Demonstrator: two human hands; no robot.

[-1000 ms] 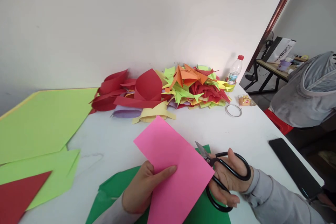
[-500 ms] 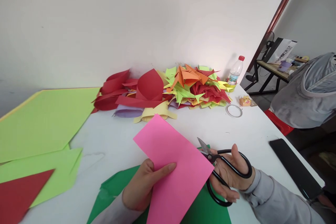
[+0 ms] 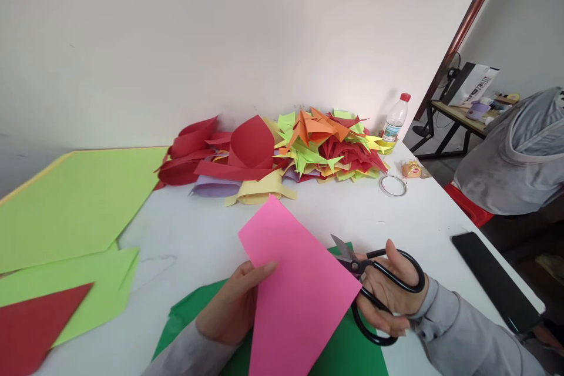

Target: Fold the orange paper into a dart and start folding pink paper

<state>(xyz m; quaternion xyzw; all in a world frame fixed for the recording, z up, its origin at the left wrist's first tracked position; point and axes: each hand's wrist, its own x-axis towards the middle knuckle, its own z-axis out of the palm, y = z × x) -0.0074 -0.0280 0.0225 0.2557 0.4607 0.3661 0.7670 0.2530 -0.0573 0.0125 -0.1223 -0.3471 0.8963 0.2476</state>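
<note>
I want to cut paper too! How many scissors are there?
1: the black scissors in the person's right hand, blades beside the pink paper that the left hand holds. Others could lie hidden under the folded-paper pile by the wall.

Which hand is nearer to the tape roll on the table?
Right. The right hand, holding the scissors, sits on the near side of the tape roll; the left hand grips the pink paper farther left.
</note>
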